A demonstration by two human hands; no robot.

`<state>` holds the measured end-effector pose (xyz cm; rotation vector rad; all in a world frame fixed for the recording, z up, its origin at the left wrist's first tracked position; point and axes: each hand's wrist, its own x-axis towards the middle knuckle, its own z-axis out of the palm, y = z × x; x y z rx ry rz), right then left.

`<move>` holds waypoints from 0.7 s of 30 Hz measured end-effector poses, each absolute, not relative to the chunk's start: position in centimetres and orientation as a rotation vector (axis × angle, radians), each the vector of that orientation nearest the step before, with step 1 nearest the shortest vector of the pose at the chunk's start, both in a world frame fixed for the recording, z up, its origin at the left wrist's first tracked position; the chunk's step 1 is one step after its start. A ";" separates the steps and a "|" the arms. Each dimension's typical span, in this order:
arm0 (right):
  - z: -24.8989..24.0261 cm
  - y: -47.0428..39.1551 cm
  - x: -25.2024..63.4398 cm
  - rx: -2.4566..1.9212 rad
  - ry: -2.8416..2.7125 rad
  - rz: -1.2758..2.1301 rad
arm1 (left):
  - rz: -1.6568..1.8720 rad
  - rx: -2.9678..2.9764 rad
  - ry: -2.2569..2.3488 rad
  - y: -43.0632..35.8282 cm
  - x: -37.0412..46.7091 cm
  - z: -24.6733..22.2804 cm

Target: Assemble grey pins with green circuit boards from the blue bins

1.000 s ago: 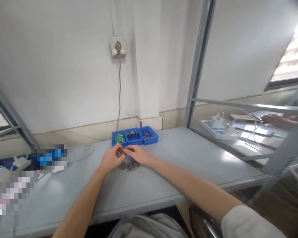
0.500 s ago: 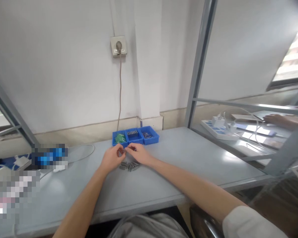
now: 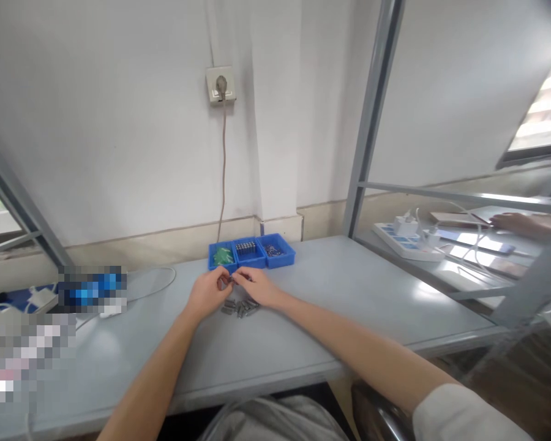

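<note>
My left hand (image 3: 208,292) and my right hand (image 3: 258,285) meet over the table, fingertips pinched together. Whatever sits between them is too small and too covered by fingers to name. Just below the hands lie several small grey metal-looking cylinders (image 3: 241,307) in a loose pile. Right behind my hands stand three blue bins side by side. Green pieces fill the left bin (image 3: 222,257), a block of small parts in rows stands in the middle bin (image 3: 250,252), and small dark thin parts lie in the right bin (image 3: 276,250).
A grey table (image 3: 349,288) runs along the wall, with a wall socket (image 3: 221,86) and its hanging cord above. Metal frame posts (image 3: 370,122) rise at both sides. To the right are a power strip (image 3: 404,240) and another person's hand (image 3: 509,220). A white cable (image 3: 165,283) lies left.
My hands keep the same pinched pose over the pile, with hardly any finger movement visible. The whole view has shifted very slightly.
</note>
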<state>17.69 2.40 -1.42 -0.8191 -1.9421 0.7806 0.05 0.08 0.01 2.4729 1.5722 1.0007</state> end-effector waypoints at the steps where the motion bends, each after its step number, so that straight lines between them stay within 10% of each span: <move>1: -1.5 2.5 17.7 -0.808 -1.958 0.783 | 1.006 2.473 1.572 0.1 0.1 0.0; 21: -1.4 2.2 17.6 -0.894 -2.053 0.638 | 0.921 2.518 1.554 -0.3 0.2 0.2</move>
